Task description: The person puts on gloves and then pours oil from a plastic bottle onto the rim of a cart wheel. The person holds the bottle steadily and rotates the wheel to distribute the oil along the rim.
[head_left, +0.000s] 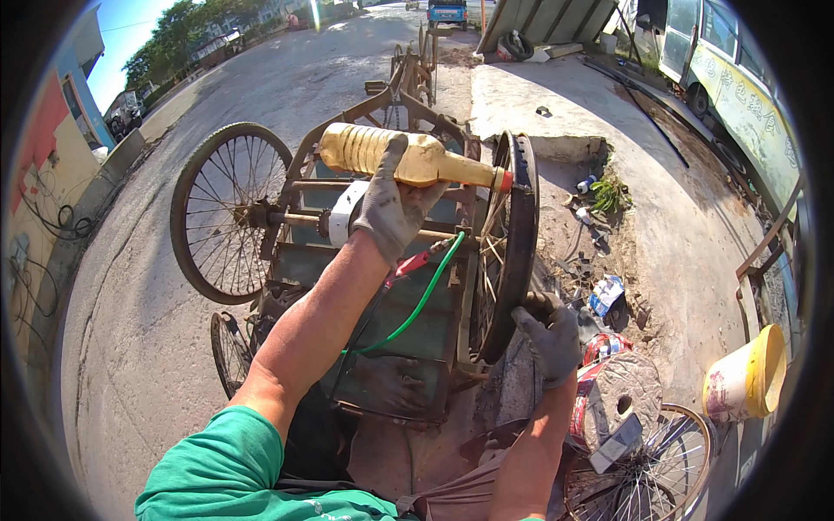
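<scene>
My left hand (393, 210), in a grey work glove, is closed around a yellowish plastic bottle (373, 154) lying almost level. The bottle's red-tipped neck points right and meets the upper part of a wheel (522, 234); whether it touches the wheel or liquid is coming out is too small to tell. My right hand (553, 339), also gloved, has its fingers bent round the lower right edge of that wheel's dark tyre. The wheel is mounted on the right side of an overturned tricycle frame (300, 165), with a second spoked wheel (239, 213) on its left.
A green hose (423, 304) and a red-handled tool (408, 265) lie across the frame. To the right stand a white-and-yellow bucket (734, 382), a loose spoked wheel (695, 460) and a round grey slab (627, 391). Litter (605, 295) lies along the broken concrete edge.
</scene>
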